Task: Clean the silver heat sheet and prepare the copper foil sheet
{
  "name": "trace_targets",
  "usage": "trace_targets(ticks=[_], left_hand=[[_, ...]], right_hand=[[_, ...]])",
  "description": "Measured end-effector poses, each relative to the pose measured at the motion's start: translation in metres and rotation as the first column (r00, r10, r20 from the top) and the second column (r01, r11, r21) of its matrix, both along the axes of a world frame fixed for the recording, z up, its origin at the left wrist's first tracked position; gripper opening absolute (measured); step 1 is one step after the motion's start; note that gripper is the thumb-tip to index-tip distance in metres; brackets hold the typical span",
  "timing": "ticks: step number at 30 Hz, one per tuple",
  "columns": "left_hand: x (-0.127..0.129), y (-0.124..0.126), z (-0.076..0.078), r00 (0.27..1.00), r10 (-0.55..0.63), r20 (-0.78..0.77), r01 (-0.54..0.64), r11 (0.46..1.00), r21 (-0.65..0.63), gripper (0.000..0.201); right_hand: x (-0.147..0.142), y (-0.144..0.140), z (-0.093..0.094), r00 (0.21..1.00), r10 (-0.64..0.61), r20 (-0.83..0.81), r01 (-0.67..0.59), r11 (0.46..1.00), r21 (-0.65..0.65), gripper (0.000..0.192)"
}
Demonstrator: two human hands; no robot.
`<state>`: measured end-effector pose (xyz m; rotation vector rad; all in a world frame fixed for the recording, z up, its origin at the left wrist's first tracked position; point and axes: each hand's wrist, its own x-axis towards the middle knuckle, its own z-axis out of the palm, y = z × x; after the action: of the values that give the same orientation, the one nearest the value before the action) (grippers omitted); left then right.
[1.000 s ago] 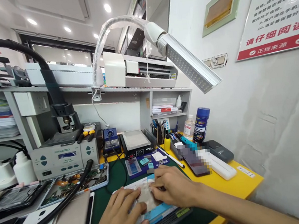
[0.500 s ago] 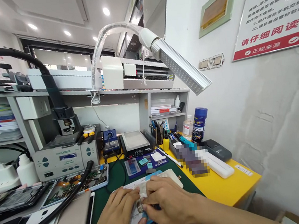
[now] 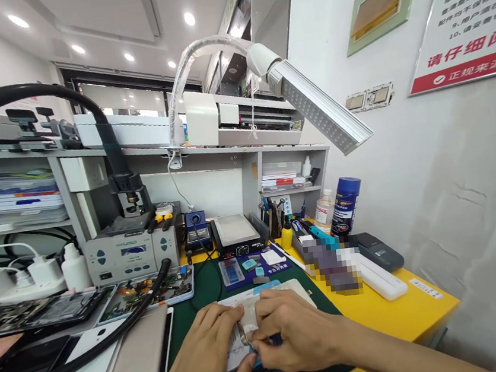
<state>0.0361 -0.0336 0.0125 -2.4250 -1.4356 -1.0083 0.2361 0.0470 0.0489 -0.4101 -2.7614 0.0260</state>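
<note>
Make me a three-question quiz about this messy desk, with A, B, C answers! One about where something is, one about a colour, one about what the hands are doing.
1. Where is the blue spray can?
A. Right side, by the wall
B. On the top shelf
C. On the gold phone

2. What colour is the mat under the hands?
A. Red
B. Dark green
C. White

3. What are the left hand and right hand doing?
A. Resting apart
B. Holding the lamp
C. Pressing together on a small flat part

Answers: 1 A, the can stands on the yellow desk near the wall. 2 B, green shows around the hands. 3 C, both sets of fingers meet on the part.
</note>
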Motion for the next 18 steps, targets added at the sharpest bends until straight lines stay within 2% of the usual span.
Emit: trace_targets(ticks=[9,12,18], left_hand=[[-0.0009,0.0046,-0.0097,0.997,-0.046,0.065,0.047,0.999,-0.017,0.051],[-0.0010,0.0041,-0.0085,0.995,-0.018,0.099,0.023,0.999,-0.047,0.051],[0.0003,0.0009,-0.0017,0.995,-0.047,0.091,0.057,0.992,-0.111,0.053]], right_hand=[[-0.0034,0.0020,0.0023,1.000,0.024,-0.005,-0.025,0.999,-0.030,0.025],[-0.0008,0.0025,0.0024,1.000,0.030,-0.005,-0.030,0.999,-0.039,0.023],[-0.0073,0.0053,0.0019,0.999,0.037,-0.006,-0.037,0.998,-0.041,0.024]])
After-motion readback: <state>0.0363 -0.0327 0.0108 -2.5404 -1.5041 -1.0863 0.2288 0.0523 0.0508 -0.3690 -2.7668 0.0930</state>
